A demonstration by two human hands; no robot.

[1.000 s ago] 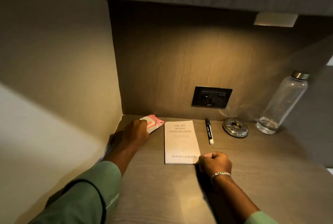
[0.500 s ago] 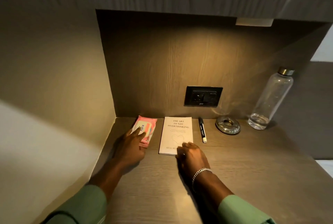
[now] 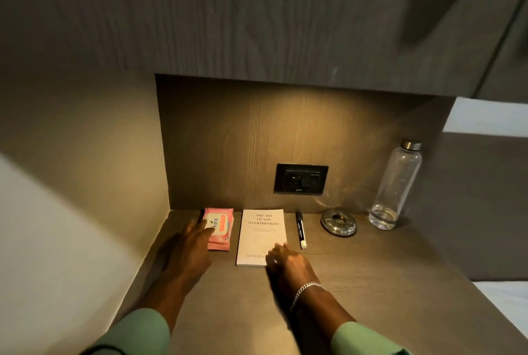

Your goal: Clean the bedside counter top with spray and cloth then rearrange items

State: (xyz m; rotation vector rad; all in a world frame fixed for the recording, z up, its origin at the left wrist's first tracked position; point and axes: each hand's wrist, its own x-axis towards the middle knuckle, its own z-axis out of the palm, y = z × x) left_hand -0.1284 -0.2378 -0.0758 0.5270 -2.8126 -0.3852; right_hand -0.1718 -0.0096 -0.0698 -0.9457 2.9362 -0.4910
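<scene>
On the wooden bedside counter (image 3: 371, 283) a row of items lies along the back wall. A pink wipes packet (image 3: 221, 227) lies at the left, and my left hand (image 3: 190, 249) is flat beside it, fingertips touching its left edge. A white book (image 3: 261, 236) lies next to the packet; my right hand (image 3: 288, 262) rests open on its near right corner. To the right of the book lie a black marker (image 3: 300, 230), a round metal ashtray (image 3: 338, 222) and an upright clear bottle (image 3: 395, 186). No spray or cloth is in view.
A black wall socket (image 3: 300, 179) is set in the back panel above the items. A cupboard (image 3: 257, 17) overhangs the niche. The wall (image 3: 71, 183) closes the left side. Pale bedding (image 3: 505, 300) lies beyond the counter's right edge.
The wipes packet was set down and straightened beside the book. My right hand went from a fist at the book's corner to flat fingers on it. The camera pulled back.
</scene>
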